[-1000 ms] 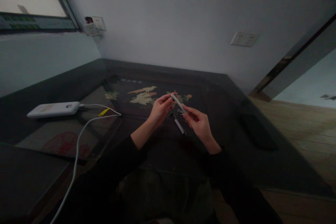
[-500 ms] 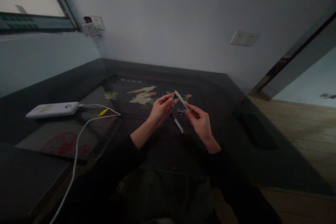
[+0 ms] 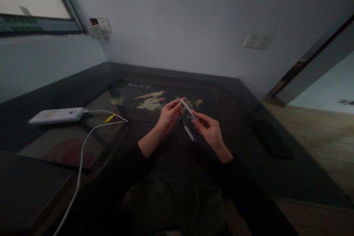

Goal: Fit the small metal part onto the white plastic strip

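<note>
I hold a slim white pen barrel up over the dark table, between both my hands. My left hand pinches its upper end with thumb and fingertips closed on it, and my right hand grips the lower end the same way, fingers curled in tight around the barrel. The barrel slants from upper left to lower right, raised clear of the tabletop. Just beneath it, between my two hands, a thin dark and silver pen part lies flat on the table, and a small metal piece sits right beside its upper end; I cannot tell what that piece is in this dim light. Under the glass behind my hands shows an inlaid picture of birds and flowers. Well off to my left a white power bank rests on the table, with a white cable running from it toward me and a small yellow tag near the plug. A wall socket sits on the wall ahead.
</note>
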Demonstrator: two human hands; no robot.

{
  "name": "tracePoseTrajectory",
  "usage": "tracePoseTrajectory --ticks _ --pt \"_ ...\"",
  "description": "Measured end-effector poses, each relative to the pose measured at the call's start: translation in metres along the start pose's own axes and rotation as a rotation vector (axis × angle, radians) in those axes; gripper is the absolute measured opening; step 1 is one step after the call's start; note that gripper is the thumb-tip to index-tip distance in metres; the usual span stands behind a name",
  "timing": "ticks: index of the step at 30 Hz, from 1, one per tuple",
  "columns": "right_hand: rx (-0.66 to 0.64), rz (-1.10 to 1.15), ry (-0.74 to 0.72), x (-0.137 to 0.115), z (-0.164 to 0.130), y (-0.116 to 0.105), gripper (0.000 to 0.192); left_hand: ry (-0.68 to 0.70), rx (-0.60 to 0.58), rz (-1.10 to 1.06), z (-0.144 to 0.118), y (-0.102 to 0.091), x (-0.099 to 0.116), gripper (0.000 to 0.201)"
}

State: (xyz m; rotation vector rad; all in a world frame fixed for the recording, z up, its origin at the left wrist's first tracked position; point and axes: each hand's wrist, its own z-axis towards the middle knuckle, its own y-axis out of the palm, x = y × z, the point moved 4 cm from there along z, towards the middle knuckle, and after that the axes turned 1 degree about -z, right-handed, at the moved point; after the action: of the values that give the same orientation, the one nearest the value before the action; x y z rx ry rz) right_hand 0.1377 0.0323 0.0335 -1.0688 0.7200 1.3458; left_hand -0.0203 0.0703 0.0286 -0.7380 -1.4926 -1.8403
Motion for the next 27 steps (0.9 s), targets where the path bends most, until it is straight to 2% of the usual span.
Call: tracePoseTrajectory --ticks 12,23,27 --pt "0.098 -0.106 -0.018 0.0002 0.0027 -0.0079 0.039 -0.012 0.016 0.010 0.0008 -0.0008 -0.0034 0.035" --pt "0.012 -0.027 -0.008 -0.0007 0.0000 -0.0010 0.036 -0.007 0.005 -0.006 -0.0005 -0.0001 -0.0001 0.035" --pt "0.020 -0.033 0.002 -0.0005 0.0000 -0.0015 0.036 -0.008 0.011 -0.003 -0.0010 0.0005 -0.0001 0.033"
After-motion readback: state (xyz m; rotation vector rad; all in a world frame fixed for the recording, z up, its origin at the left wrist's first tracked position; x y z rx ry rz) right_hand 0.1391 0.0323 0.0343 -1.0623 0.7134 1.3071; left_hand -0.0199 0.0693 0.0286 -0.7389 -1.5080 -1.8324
